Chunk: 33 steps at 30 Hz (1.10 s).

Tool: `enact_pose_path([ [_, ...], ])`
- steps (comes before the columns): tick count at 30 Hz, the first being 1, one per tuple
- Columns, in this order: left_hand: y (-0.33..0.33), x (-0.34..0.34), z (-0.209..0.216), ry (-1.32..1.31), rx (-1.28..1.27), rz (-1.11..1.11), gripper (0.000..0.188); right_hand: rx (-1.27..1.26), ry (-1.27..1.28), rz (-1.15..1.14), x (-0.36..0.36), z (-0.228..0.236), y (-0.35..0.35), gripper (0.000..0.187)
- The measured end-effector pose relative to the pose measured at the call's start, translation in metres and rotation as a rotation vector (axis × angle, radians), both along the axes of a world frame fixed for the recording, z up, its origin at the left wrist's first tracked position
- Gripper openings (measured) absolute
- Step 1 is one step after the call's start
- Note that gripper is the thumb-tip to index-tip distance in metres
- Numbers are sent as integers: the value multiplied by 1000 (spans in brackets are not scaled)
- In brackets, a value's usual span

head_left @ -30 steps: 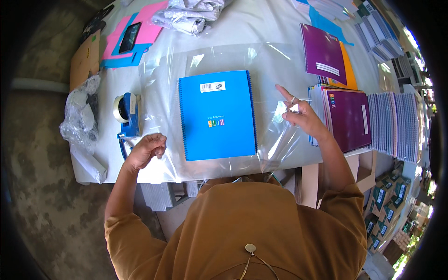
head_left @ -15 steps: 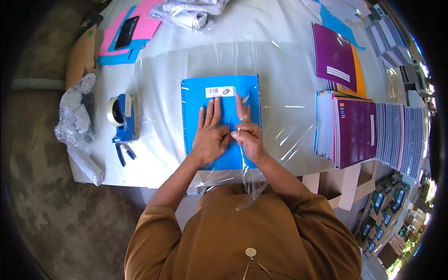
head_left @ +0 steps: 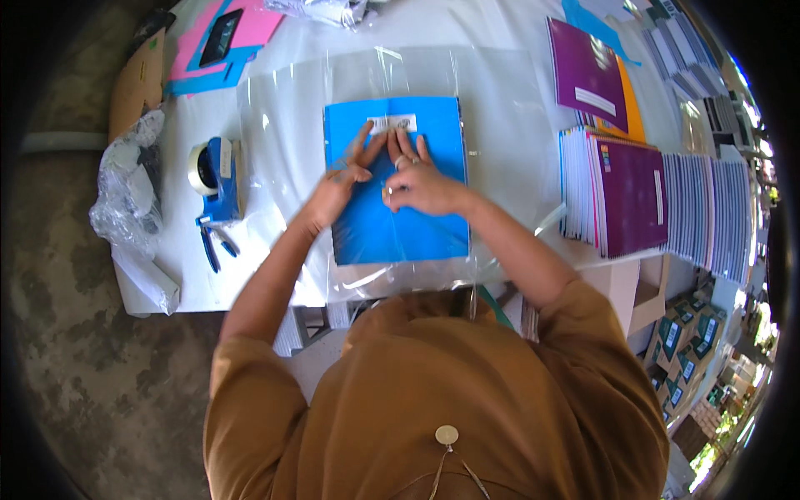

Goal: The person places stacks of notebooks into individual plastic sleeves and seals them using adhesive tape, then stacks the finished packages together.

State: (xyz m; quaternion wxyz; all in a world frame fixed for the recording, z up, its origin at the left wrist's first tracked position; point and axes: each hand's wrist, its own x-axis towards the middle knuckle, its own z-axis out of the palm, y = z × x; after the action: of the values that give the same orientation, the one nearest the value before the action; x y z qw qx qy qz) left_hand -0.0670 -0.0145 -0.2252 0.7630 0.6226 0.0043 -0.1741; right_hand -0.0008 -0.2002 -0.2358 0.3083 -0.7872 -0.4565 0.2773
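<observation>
A blue spiral notebook [head_left: 404, 236] lies in front of me on the table, a white barcode label [head_left: 402, 122] near its far edge. Clear plastic film [head_left: 514, 108] spreads well past the notebook on all sides, with glossy creases. My left hand [head_left: 337, 187] rests on the notebook's left half, fingers stretched toward the label. Beside it, my right hand [head_left: 423, 183] lies on the middle of the cover, several fingers reaching just below the label and the thumb bent toward the notebook's centre. Whether film lies between the hands and the cover is hard to tell.
On the left stand a blue tape dispenser [head_left: 218, 179], scissors-like dark handles [head_left: 215, 243] and crumpled plastic [head_left: 129, 187]. A phone [head_left: 221, 37] sits on pink and blue sheets behind them. Stacked notebooks [head_left: 629, 204] line the right side, a purple notebook [head_left: 587, 71] behind.
Both hands have shifted left over the notebook, the left one outward and farther up. My right hand's pinch at the film's fold has loosened. The whole view has tilted slightly.
</observation>
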Motion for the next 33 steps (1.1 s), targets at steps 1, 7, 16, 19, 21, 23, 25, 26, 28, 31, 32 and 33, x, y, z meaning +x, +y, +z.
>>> enact_pose_path([
  [1, 7, -4, 4, -10, 204, -50, 73, 4, 118, 7, 4, 2, -1, 26],
  [7, -54, -118, 0, -545, 1248, -300, 66, -30, 316, 0, 6, 0, -1, 30],
  [16, -93, -112, 5, -893, 675, -17, 50, -324, 123, 12, 3, 25, 9, 29],
  [19, -100, -88, 23, -823, 923, 409, 44, -248, 67, 34, 4, 19, 8, 20],
  [21, -93, -104, -3, -803, 833, 43, 36, -321, 64, 77, 1, 27, 12, 17],
  [23, -79, -128, -4, -761, 730, -313, 28, -315, 45, 71, 0, 25, 12, 16],
  [25, -46, -156, 15, -254, 277, -256, 19, -297, 23, 86, 0, 25, 13, 17],
  [26, -19, -160, 22, -265, 198, -186, 19, -290, 2, 75, -2, 27, 11, 17],
  [28, 46, -151, 33, -376, 640, 348, 18, -260, -9, 84, 1, 22, 7, 19],
  [31, 160, -131, 25, -174, 1353, 903, 36, -265, -114, 3, 2, 17, 8, 43],
  [32, 205, -145, 1, 7, 1225, 917, 49, -257, -126, -35, -2, 24, 19, 57],
  [33, 201, -123, 20, 365, 764, 760, 46, -277, -121, -124, -1, 23, 17, 72],
])
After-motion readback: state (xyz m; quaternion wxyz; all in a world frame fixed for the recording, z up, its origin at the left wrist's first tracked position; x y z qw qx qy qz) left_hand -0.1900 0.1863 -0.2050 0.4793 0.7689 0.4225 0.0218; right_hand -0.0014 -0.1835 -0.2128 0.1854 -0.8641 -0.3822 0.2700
